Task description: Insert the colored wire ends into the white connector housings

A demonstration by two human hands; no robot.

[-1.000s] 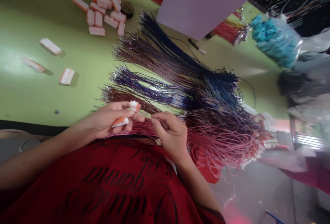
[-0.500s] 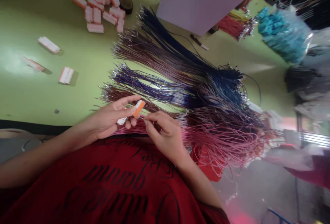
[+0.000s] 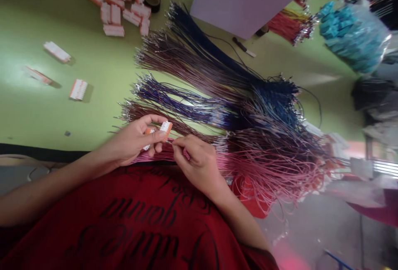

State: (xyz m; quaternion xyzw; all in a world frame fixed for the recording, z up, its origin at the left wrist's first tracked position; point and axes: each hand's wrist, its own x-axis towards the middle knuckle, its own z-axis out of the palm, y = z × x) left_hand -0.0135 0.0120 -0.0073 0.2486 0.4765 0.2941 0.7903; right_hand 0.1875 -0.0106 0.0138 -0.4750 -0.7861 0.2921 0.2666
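Observation:
My left hand (image 3: pixel 141 137) is closed on a small white and orange connector housing (image 3: pixel 166 129), held between thumb and fingers. A second white and orange piece (image 3: pixel 148 137) shows in the palm behind the thumb. Just right of it, my right hand (image 3: pixel 195 154) pinches with thumb and forefinger close to the housing's lower end. What lies in that pinch looks like a thin wire end, too small to be sure. Beneath both hands run pink wires (image 3: pixel 242 162), and brown wires (image 3: pixel 139 112) lie just beyond them.
Bundles of dark blue wires (image 3: pixel 199 33) and purple-blue wires (image 3: pixel 180 100) spread across the green table (image 3: pixel 102 62). Several connector housings (image 3: pixel 113 15) lie heaped at the far left beside a tape roll (image 3: pixel 152 0). A small black-handled tool (image 3: pixel 242 46) rests near a purple box (image 3: pixel 248 0). A bag of teal pieces (image 3: pixel 354 33) sits far right.
The connector housing has turned in my left hand, showing more of its white face. My right hand has barely moved and stays pinched beside it. The whole view has shifted slightly.

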